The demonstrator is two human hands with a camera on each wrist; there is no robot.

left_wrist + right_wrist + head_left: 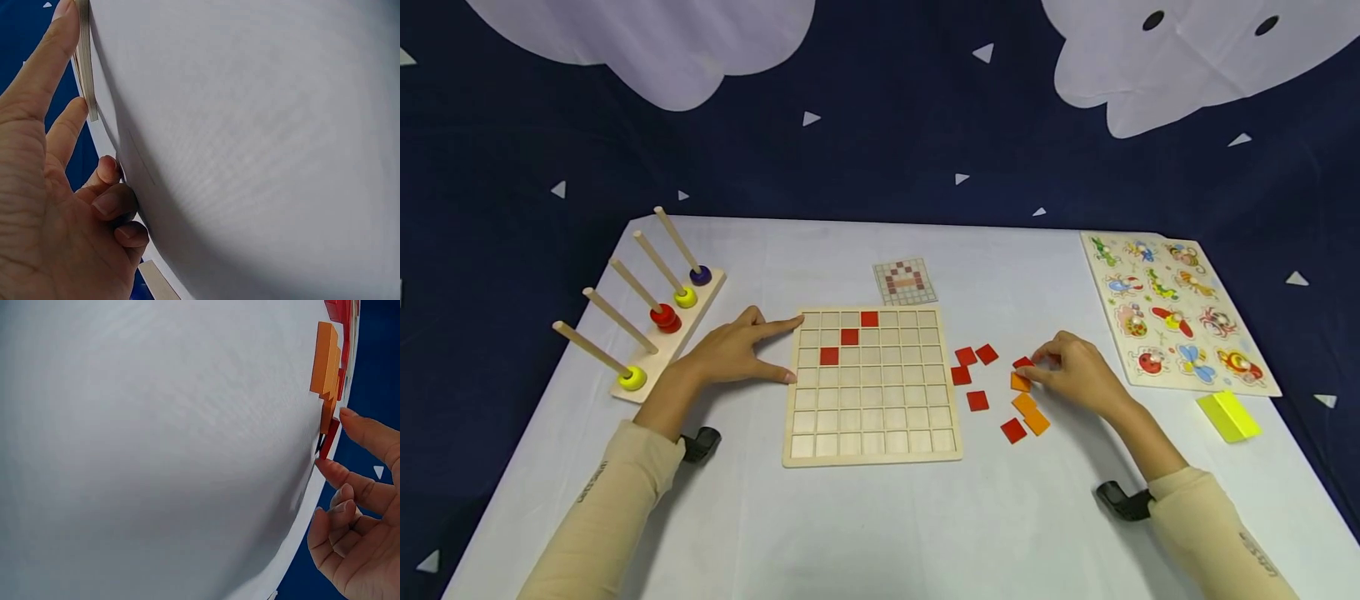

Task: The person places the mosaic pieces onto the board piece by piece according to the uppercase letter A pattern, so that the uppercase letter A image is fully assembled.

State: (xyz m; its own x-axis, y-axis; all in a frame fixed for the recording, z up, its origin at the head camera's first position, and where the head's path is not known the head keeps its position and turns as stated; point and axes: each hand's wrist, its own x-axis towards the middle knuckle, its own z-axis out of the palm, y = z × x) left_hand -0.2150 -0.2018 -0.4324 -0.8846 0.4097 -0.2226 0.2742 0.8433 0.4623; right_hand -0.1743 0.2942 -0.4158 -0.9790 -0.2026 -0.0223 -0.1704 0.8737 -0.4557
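Observation:
A wooden grid board [871,457] lies flat, with red square tiles in three of its cells, stepping diagonally down to the left from the top row. My left hand [730,354] touches the board's left edge with the tips of its extended index finger and thumb; the other fingers are bent in the left wrist view. To the right of the board, my right hand [1078,371] pinches a red square tile [329,439] between thumb and index finger. Just below that tile are orange tiles [1037,422], and several loose red tiles [977,401] lie nearer the board.
A small pattern card [906,281] lies behind the board. At the left stands a wooden peg rack [681,333] with coloured rings. On the right are a picture puzzle board [1180,312] with bugs and a folded yellow piece [1228,416]. Dark fabric hangs behind the white table.

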